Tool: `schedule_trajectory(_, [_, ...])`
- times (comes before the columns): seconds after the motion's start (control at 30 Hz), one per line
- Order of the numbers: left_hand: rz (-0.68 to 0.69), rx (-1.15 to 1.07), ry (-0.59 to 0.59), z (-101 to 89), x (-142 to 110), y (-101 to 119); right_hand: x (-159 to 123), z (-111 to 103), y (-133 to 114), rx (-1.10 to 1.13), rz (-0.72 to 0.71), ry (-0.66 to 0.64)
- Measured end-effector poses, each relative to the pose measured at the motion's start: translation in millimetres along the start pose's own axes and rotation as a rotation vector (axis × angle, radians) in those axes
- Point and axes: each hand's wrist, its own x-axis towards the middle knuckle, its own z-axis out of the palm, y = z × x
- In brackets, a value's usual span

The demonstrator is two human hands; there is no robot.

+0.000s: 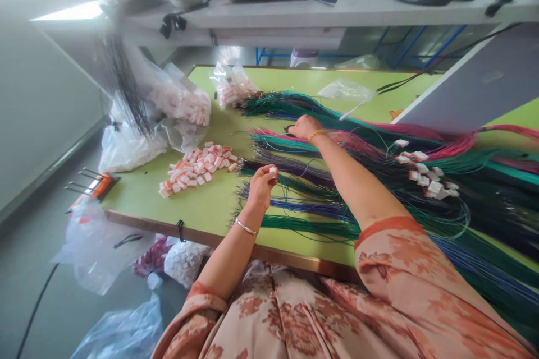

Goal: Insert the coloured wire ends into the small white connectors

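My left hand [261, 184] is raised over the near part of the green table [138, 193], its fingers pinched on a small white connector [273, 170]. My right hand [305, 126] reaches further out and rests, fingers curled, on the ends of the pink and teal wire bundles [278, 137]; what it grips is hidden. Rows of coloured wires [295, 202] lie side by side across the table, dark purple, blue and green nearest me. A loose heap of pink and white connectors [197, 168] lies to the left of my left hand.
Clear plastic bags of connectors [181, 104] sit at the table's far left, another bag [233, 87] behind them. Wires fitted with white connectors [425, 174] lie to the right. A grey shelf [337, 8] hangs above. Bags [96, 252] lie on the floor, an orange tool [99, 184] at the table edge.
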Motion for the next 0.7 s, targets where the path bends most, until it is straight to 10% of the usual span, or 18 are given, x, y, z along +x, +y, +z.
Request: schedule_trajectory(0.7, [-0.026, -0.004, -0.005, 1.7, -3, 0, -16, -20, -80, 0.443, -0.385, -0.066])
